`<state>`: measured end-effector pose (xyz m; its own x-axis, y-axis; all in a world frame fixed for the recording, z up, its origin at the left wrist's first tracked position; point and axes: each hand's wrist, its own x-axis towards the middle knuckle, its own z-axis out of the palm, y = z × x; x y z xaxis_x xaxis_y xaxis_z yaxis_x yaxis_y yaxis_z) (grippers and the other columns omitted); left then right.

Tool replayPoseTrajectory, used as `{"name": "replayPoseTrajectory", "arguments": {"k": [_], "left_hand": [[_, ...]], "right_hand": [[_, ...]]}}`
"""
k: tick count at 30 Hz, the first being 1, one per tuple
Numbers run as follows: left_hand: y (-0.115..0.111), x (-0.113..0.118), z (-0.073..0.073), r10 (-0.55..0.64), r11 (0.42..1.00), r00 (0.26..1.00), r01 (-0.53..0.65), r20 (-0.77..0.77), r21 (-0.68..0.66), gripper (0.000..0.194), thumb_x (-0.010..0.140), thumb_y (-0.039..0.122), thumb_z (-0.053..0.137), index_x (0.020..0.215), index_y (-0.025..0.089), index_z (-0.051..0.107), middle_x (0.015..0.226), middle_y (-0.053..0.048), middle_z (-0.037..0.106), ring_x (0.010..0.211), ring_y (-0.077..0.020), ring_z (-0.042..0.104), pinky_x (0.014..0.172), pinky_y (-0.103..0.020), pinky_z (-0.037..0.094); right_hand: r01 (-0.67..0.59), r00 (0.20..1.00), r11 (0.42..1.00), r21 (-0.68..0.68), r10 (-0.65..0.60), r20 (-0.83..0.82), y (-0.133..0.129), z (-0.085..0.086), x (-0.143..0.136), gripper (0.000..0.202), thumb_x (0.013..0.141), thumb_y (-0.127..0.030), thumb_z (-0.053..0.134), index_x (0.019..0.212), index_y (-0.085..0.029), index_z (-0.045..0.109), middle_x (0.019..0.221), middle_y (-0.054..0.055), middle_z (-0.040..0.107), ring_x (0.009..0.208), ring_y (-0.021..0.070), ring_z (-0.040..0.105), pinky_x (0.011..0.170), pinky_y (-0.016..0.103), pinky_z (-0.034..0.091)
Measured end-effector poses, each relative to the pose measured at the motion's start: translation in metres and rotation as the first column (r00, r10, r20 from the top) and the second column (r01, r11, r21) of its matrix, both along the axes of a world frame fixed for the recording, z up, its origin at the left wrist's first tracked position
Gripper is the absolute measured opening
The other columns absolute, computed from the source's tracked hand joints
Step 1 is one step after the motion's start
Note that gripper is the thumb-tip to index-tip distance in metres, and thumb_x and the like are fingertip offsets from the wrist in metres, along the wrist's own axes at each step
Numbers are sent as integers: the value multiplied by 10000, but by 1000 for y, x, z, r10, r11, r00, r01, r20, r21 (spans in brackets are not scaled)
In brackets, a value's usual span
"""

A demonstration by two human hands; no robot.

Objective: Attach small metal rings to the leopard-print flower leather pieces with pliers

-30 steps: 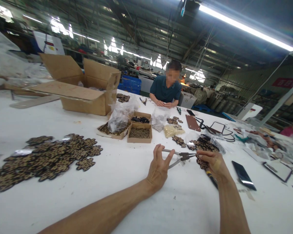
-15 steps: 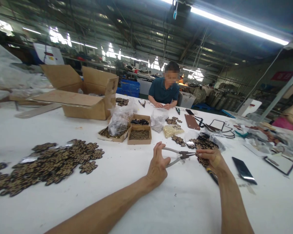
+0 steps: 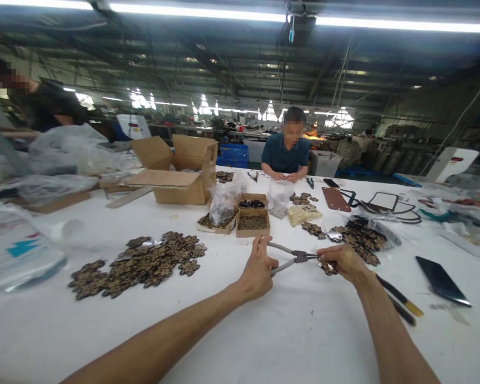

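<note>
My left hand (image 3: 260, 268) is closed round the grey handles of a pair of pliers (image 3: 301, 256). The handles are spread and the jaws point right. At the jaw tips, my right hand (image 3: 341, 261) pinches a flower-shaped leopard-print piece (image 3: 328, 266) with a dark edge. The right fingers hide part of this piece and the very tips of the jaws. Both hands are above the white table (image 3: 280, 330). Beyond the right hand lies a pile of similar flower pieces (image 3: 360, 242), partly under clear plastic.
A larger heap of flower pieces (image 3: 144, 266) lies left. Small boxes of metal parts (image 3: 253, 223) and an open carton (image 3: 180, 186) stand behind. Yellow-and-black handles (image 3: 402, 298) lie by my right forearm, near a phone (image 3: 442, 280). A person (image 3: 287, 152) works across the table.
My view has turned left and levelled, so another person shows at the left edge. Both hands, with pliers and piece, now sit further left relative to the boxes. The jaws look closer together.
</note>
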<state>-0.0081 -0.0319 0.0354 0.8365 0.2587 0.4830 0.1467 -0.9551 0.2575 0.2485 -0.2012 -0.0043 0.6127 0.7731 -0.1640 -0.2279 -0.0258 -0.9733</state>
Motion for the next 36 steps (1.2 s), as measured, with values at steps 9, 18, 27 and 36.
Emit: {"name": "replayPoseTrajectory", "arguments": {"k": [9,18,27,36], "left_hand": [[20,-34,-11,88,995,993,-83,-74,60,218,668,-30,596,649,155,709,1386,-119,461,1421,-368,264,1129,-599,366],[2,-52,-15,206,973,943,-168,-263,159,279,666,-30,562,856,155,648,1029,-136,609,1038,-293,559,794,-408,529],[-6,-39,4,16,957,891,-145,-454,-252,348,903,431,512,709,187,666,741,-72,688,700,-211,627,649,-290,407],[-12,-50,-9,183,949,937,-247,-296,-194,349,941,417,462,783,195,680,751,-64,710,726,-207,644,658,-290,384]], "right_hand": [[-141,990,983,-120,142,-1,20,-21,-27,275,483,-159,778,740,-62,798,544,97,691,497,194,615,489,290,444],[-167,985,973,-157,173,22,29,-31,-39,257,496,-167,749,729,-74,800,552,99,699,488,201,619,486,293,442],[-143,984,976,-165,158,81,26,-24,-42,259,518,-173,778,760,-86,812,552,82,701,479,174,592,484,277,409],[-114,991,985,-129,122,59,17,-16,-29,348,489,-233,861,794,-74,809,620,120,722,544,203,635,516,308,446]]}}
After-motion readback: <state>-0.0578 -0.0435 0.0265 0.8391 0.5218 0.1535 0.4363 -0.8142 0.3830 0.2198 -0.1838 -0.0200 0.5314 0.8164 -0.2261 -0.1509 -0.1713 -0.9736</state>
